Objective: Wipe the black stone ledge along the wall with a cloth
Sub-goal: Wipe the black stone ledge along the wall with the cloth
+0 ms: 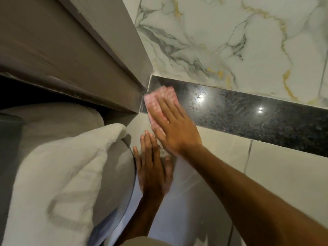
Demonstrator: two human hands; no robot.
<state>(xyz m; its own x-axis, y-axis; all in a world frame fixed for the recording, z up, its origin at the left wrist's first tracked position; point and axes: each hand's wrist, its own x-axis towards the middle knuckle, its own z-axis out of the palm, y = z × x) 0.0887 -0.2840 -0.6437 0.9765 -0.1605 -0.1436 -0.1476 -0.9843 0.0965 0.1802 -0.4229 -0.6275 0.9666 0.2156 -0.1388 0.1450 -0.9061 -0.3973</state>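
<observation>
Cloth [160, 102]: pink, pressed flat on the left end of the ledge, just beside the door frame.
Left hand [153, 167]: nearest, fingers spread, palm flat on the pale tile below.
Right hand [174, 126]: fingers extended flat over the cloth.
Ledge [248, 114]: black speckled stone, glossy, below the marble wall [230, 32].

Dim warm light; glare spots on the black ledge [248, 110]; right hand [174, 128] perhaps motion-blurred.

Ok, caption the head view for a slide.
Right hand presses pink cloth on black ledge; left hand braces below.
</observation>
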